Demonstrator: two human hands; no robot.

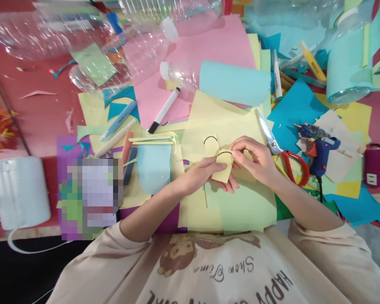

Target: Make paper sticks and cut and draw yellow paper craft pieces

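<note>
Both my hands meet over a small pale yellow paper cutout (224,168) with a black curved line along its top. My left hand (205,174) lies under the piece, holding it between thumb and fingers. My right hand (251,158) pinches the cutout's upper right edge with fingertips pressed together. The piece is held just above a large yellow sheet (221,122) that shows another drawn arc. Light green and yellow sheets (240,207) lie below my hands.
Red-handled scissors (281,150) lie right of my right hand, a blue glue gun (318,147) beyond them. A black marker (164,110), pale markers (118,126), a light blue paper pocket (153,166), clear plastic bottles (139,50), a white roll (20,192) and paper scraps surround the sheets.
</note>
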